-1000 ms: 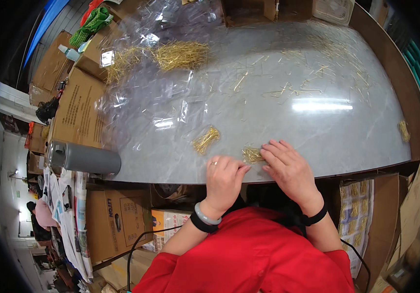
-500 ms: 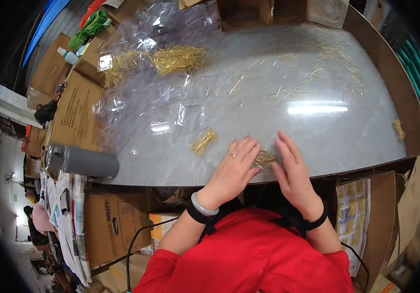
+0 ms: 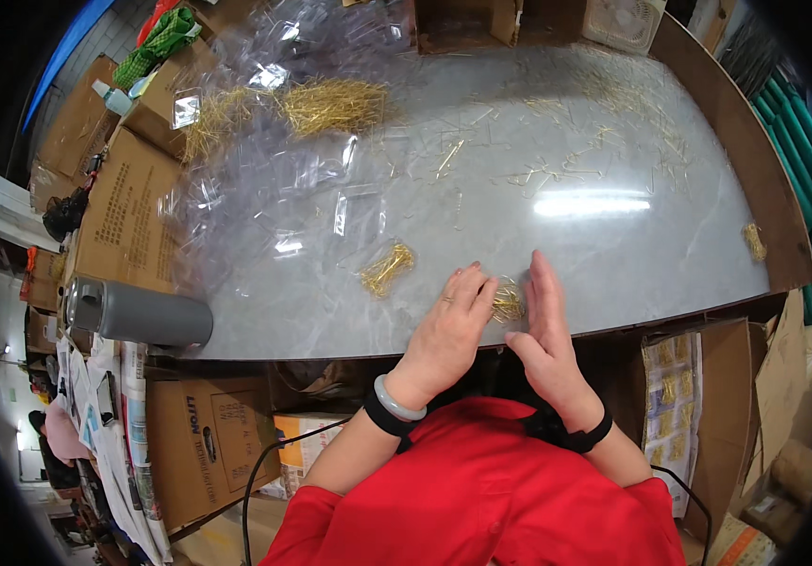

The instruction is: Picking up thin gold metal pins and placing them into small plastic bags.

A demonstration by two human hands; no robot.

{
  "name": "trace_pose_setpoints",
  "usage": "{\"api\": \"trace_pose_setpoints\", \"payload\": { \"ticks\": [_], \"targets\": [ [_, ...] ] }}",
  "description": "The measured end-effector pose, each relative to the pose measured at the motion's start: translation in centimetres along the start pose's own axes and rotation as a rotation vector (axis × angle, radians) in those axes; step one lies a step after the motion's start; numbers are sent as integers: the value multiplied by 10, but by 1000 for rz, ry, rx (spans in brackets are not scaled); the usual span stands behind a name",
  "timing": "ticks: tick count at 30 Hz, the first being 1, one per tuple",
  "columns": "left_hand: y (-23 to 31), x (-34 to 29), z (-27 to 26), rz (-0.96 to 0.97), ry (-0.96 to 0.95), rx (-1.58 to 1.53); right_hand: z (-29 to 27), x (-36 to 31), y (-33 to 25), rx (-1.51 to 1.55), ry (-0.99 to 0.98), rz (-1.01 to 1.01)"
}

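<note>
Near the front edge of the table, a small bunch of thin gold wire pieces lies between my two hands. My left hand is on its left side, palm down with fingers stretched out, its fingertips touching or close to the wires. On the other side my right hand stands on edge, fingers straight and together, thumb apart. Neither hand is wrapped round anything. Left of my left hand lies another gathered bundle of gold wires. The grey table carries both.
A large heap of gold wires lies on clear plastic bags at the left. Loose wires are strewn at the back. A grey bottle lies on the left edge, a small bundle at the right. Cardboard borders the right side.
My right hand has turned more onto its edge and its fingers have come closer to the wire bunch. My left hand stays beside the bunch. The whole view has shifted slightly.
</note>
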State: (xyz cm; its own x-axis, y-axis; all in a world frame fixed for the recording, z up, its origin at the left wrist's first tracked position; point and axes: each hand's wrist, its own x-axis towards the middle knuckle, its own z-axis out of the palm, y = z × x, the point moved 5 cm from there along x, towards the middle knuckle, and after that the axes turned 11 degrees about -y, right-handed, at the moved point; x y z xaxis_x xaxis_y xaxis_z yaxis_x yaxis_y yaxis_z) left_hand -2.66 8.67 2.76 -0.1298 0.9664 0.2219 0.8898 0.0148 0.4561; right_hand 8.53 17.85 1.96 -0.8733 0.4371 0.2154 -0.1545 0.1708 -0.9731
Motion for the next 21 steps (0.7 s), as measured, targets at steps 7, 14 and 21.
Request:
{"api": "trace_pose_setpoints", "payload": {
  "ticks": [7, 14, 21],
  "targets": [
    [-4, -5, 1, 20, 57, -28, -25, 47, -38, -460, -373, 96],
    [-1, -9, -11, 48, 90, -73, -46, 228, 2, -1025, -535, 6],
    [-3, -8, -8, 56, 123, -143, -19, 301, 63, -1264, -484, 254]
  ]
}}
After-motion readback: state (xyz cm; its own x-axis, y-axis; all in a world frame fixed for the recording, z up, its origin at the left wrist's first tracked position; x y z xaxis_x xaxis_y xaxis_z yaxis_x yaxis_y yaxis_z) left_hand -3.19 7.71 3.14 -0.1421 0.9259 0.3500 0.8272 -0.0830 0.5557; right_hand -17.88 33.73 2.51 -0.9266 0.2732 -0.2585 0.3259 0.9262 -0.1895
